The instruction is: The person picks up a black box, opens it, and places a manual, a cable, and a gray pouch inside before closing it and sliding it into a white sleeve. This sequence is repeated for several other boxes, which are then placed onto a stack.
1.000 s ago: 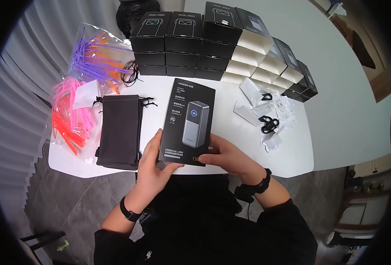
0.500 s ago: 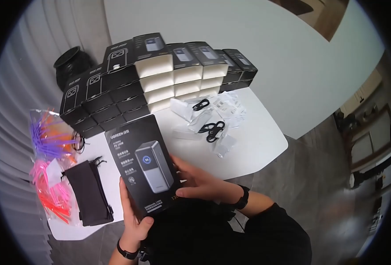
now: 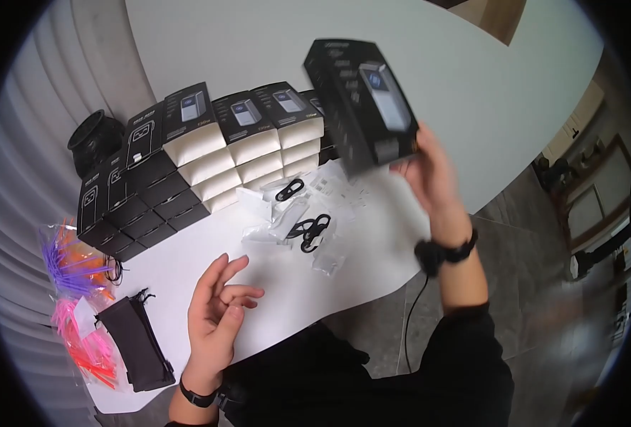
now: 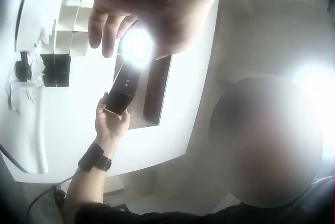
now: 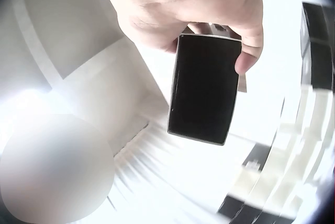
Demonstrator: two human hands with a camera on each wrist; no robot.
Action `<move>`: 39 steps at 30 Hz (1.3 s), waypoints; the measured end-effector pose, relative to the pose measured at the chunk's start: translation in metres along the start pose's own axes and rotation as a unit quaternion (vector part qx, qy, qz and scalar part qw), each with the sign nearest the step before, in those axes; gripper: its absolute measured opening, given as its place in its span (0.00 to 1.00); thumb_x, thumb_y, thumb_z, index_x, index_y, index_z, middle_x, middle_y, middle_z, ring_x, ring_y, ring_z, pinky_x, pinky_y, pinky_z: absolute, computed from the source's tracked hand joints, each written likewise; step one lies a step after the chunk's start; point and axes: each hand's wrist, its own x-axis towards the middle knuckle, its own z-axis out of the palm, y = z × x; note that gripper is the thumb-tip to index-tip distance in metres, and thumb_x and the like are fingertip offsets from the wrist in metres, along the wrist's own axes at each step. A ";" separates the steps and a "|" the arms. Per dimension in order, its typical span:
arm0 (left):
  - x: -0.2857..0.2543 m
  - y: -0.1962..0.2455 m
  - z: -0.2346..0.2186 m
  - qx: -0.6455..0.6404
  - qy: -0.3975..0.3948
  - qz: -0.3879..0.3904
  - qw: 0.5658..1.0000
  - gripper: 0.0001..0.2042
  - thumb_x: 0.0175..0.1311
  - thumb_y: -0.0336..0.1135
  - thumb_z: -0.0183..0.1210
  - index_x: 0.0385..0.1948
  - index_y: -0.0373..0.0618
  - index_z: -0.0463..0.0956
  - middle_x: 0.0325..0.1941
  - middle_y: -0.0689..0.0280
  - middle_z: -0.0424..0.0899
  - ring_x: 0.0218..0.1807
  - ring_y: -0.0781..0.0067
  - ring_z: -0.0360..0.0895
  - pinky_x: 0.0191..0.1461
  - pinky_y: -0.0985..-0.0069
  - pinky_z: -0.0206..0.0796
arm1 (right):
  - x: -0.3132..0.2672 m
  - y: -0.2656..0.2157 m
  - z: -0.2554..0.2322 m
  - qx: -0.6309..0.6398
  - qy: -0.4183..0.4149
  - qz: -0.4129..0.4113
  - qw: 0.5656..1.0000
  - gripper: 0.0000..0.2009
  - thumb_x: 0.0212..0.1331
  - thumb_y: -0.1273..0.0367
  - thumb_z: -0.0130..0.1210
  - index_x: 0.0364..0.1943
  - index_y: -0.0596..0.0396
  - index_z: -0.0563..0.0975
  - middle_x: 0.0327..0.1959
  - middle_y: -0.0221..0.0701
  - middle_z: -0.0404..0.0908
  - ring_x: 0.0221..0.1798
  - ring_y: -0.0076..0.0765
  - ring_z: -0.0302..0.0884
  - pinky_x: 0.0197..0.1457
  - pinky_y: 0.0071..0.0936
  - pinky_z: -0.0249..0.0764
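My right hand point(image 3: 436, 178) grips a black box point(image 3: 362, 103) by its lower end, raised above the table to the right of the stacked boxes. In the right wrist view, the thumb and fingers of the right hand point(image 5: 193, 9) hold the sides of the box point(image 5: 205, 89), whose dark end faces the camera. My left hand point(image 3: 216, 313) is raised over the near part of the table, fingers loosely bent, holding nothing. The left wrist view shows the left hand point(image 4: 152, 9) close up and the box point(image 4: 124, 89) in the right hand point(image 4: 111, 124).
Black boxes point(image 3: 152, 178) stand stacked at the table's back left, some with white ends. Cables point(image 3: 312, 231) and clear packets point(image 3: 330, 265) lie before them. Dark pouches point(image 3: 136, 345) and bagged pink, red and purple strips point(image 3: 73, 274) are at the left. A black pot point(image 3: 96, 146) stands behind.
The left hand has let go of the box. The right hand has carried it up and to the right, away from the body. The head view has turned rightward.
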 end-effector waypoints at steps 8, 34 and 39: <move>-0.017 -0.027 -0.006 0.007 0.041 -0.074 0.996 0.19 0.71 0.24 0.54 0.63 0.34 0.69 0.60 0.52 0.80 0.48 0.66 0.83 0.54 0.71 0.72 | 0.153 0.042 -0.071 -0.237 0.117 0.114 0.958 0.17 0.72 0.59 0.44 0.51 0.56 0.76 0.44 0.30 0.79 0.43 0.26 0.78 0.40 0.25 0.81; -0.048 -0.061 -0.034 -0.009 0.203 -0.162 0.966 0.10 0.73 0.26 0.51 0.49 0.33 0.76 0.46 0.53 0.85 0.37 0.70 0.83 0.44 0.74 0.75 | 0.189 0.097 -0.068 -0.469 0.196 -0.030 0.860 0.16 0.70 0.60 0.52 0.50 0.58 0.80 0.42 0.28 0.81 0.41 0.26 0.76 0.42 0.27 0.77; -0.042 -0.049 -0.042 -0.003 0.239 -0.143 0.960 0.10 0.73 0.26 0.51 0.50 0.35 0.77 0.47 0.56 0.86 0.41 0.73 0.83 0.47 0.75 0.74 | 0.122 0.064 0.035 -0.229 0.155 -0.097 0.956 0.11 0.70 0.68 0.51 0.48 0.56 0.80 0.44 0.27 0.84 0.42 0.20 0.77 0.42 0.20 0.73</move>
